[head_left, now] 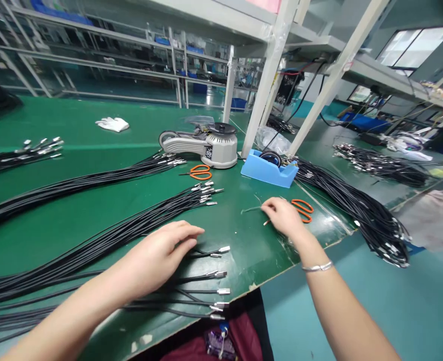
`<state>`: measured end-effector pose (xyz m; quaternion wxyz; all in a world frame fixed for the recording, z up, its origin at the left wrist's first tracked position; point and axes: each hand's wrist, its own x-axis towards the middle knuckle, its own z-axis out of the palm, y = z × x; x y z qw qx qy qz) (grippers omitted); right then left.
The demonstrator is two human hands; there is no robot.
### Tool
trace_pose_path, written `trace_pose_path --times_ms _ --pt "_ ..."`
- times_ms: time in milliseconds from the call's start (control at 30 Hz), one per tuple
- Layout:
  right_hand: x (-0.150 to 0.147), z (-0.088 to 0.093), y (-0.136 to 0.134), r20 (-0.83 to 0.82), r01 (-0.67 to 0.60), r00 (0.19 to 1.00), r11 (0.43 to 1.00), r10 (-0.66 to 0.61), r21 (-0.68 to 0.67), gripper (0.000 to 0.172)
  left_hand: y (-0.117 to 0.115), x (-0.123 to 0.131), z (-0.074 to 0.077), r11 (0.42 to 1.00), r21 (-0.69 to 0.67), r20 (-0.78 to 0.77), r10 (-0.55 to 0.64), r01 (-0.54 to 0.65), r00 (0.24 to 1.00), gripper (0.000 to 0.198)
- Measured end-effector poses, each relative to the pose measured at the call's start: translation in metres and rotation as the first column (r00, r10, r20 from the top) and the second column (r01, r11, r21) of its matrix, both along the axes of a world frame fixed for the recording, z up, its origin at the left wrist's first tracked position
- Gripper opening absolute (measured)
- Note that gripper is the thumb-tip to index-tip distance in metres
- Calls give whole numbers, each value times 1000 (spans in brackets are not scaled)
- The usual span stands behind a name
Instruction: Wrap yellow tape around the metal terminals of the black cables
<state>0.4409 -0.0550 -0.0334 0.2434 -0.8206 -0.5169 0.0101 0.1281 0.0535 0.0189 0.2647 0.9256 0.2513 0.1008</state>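
My left hand [168, 250] is over the near black cables with metal end connectors [224, 249]. Its fingers are stretched out with the thumb a little apart, and nothing shows between them. To the right, my right hand [283, 215] is low over the table, thumb and fingers pinched together at a thin green strand [251, 209]. Orange-handled scissors [303, 209] lie right beside and partly under that hand. Beyond my left hand lies a bundle of black cables [161, 208], its metal ends pointing right.
Behind stand a grey tape dispenser machine [219, 148] and a blue tape holder [269, 169]. A second pair of orange scissors [200, 172], a white glove [113, 124] and more cable bundles [351, 200] lie on the green table [74, 123]. Shelf posts [270, 75] rise at the back.
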Motion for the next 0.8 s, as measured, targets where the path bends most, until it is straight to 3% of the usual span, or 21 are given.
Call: trace_pose_path --times_ms 133,233,267,300,367,400,533,667,800 --pt "30 11 -13 60 188 979 979 -193 82 29 16 -16 -10 991 133 -63 -26 34 998 29" --pt "8 17 -22 75 204 973 967 -217 149 32 20 -14 -22 963 234 -96 -116 136 989 26" --pt "-9 18 -24 60 164 983 974 -175 159 31 20 -10 -25 952 258 -113 -142 167 983 25" --pt "-30 18 -26 -57 57 997 979 -47 195 29 20 -7 -28 941 280 -129 -160 191 979 24" --pt "-75 17 -28 -324 -150 925 974 199 171 25 18 1 -32 924 313 -156 -177 219 972 25" --pt "-96 15 -28 -405 -219 876 964 262 151 25 17 4 -33 919 325 -166 -178 224 970 25" --pt "-142 10 -30 -465 -306 824 945 323 115 19 6 9 -34 920 342 -194 -128 190 973 24" --pt "-134 13 -30 -512 -308 807 949 295 61 15 0 6 -34 955 242 -139 -144 174 980 24" --pt "-104 28 -10 -460 -320 832 946 310 57 16 14 4 -31 987 115 24 -114 111 993 26"
